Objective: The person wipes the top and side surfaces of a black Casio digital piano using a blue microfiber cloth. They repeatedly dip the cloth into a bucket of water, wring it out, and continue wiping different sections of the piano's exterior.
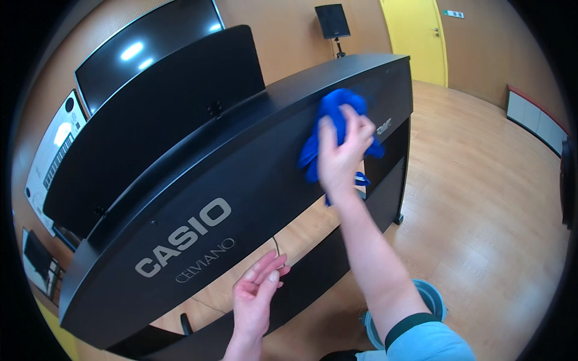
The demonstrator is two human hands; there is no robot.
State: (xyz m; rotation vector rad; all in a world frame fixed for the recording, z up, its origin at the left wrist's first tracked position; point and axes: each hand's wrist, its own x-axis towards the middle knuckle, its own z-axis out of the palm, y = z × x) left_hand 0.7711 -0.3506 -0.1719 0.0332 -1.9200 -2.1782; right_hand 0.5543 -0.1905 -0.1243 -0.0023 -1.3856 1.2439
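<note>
A blue cloth (341,101) is bunched under my right hand (345,144), pressed to the black back panel of a Casio Celviano digital piano (253,171). The cloth lies on the panel's right part, below the top edge, and its folds hang down past the panel's lower edge. My left hand (259,282) holds nothing; its fingers are loosely curled, in front of the gap under the panel. The black music rest (167,113) stands upright along the piano's top.
A blue bucket (431,295) stands on the wooden floor beside my right arm, partly hidden by it. Thin cables show through the piano's gap. Beyond are a large screen (149,49), a speaker on a stand (333,21), a yellow door (417,40) and a whiteboard (54,153).
</note>
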